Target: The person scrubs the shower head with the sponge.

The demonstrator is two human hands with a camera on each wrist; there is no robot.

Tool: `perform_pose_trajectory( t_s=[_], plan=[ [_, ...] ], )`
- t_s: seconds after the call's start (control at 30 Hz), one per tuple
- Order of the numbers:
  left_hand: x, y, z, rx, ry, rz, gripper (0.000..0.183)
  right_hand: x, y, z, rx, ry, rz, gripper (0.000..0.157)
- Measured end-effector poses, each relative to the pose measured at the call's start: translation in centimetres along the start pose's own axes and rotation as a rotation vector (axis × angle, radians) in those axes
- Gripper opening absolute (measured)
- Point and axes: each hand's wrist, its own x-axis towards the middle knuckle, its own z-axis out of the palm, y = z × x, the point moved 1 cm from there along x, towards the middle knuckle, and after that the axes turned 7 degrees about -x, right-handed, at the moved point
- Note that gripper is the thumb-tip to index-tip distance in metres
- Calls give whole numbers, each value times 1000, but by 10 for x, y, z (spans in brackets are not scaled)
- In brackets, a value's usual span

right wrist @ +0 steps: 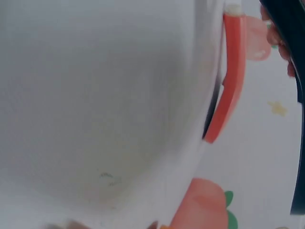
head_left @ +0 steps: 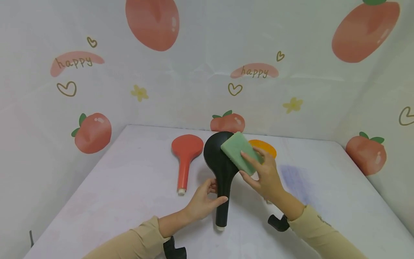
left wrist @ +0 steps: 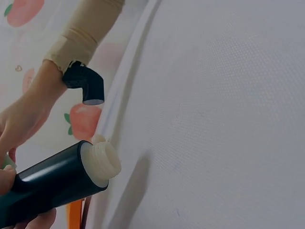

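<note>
My left hand grips the handle of a black shower head, held upright and raised off the table. Its white threaded end points down toward the table in the left wrist view. In my right hand is a light green sponge, pinched between thumb and fingers. The sponge lies against the right side of the round black head and overlaps its edge. In the right wrist view the black shower head runs along the right edge; the sponge is hidden there.
A red shower head lies on the white table to the left. An orange shower head lies to the right, partly behind my right hand. A printed cloth wall rises behind the table.
</note>
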Motion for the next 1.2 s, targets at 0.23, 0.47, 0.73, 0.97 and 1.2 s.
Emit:
perform_pose_trajectory(
  t_s=[0.23,0.47,0.73,0.97,1.2],
  plan=[
    [-2,0,1,0,6,-6,42,6,12,-3,17,4,103,41],
    [-2,1,3,-17,-4,-17,42,10,11,-1,40,-24,179,41],
    [-1,0,4,-35,-19,-16,42,24,10,-2,18,-21,136,39],
    [-2,0,6,-48,-30,-24,44,35,12,-2,22,-43,225,42],
    [-3,2,5,-53,-20,-26,43,32,2,-1,31,-50,51,42]
  ],
)
